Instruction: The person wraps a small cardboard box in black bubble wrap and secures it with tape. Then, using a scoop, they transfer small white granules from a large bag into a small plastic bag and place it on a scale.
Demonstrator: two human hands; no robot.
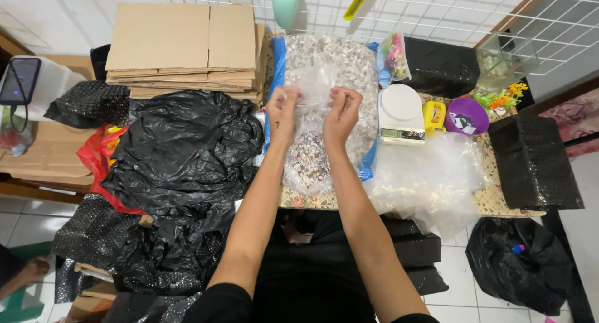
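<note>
My left hand [284,111] and right hand [342,114] both pinch the top edge of a small clear plastic bag [314,149] partly filled with mixed pebbles, fingers closed on the film, the mouth stretched between them. The bag hangs just above a large clear sack of the same speckled pebbles [331,67], which fills the table beyond my knuckles. Just right of my right hand sits a white round kitchen scale [400,113], then a yellow tape measure [434,116] and a purple plastic bowl [468,115]; crumpled clear plastic sheeting [430,173] crowds the near right edge. Left of my left hand, a heap of black plastic bags [181,154] presses close, with flattened brown cardboard boxes [184,45] behind it. Free room lies only between my forearms.
</note>
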